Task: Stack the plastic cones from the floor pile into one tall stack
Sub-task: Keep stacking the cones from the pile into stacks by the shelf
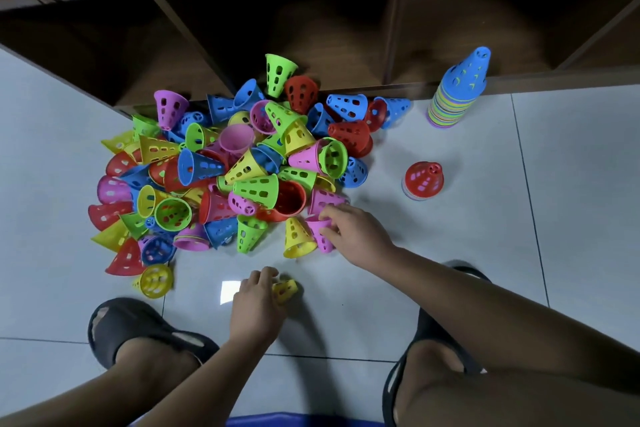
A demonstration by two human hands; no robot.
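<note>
Nearest, two black sandals (138,326) stand on the pale tiled floor (346,305). The left grip (256,302), fingers curled, holds a small yellow perforated plastic cone (285,289) low over the floor, apart from the pile. The right grip (356,234) closes fingers and thumb on a pink perforated plastic cone (320,236) at the pile's near edge. The loose pile of multicoloured plastic cones (235,170) lies beyond, to the left. To its right stands a short stack topped by a red cone (423,180). Farther right is a tall stack topped by a blue cone (459,90), at the foot of the brown wooden shelf unit (394,28).
</note>
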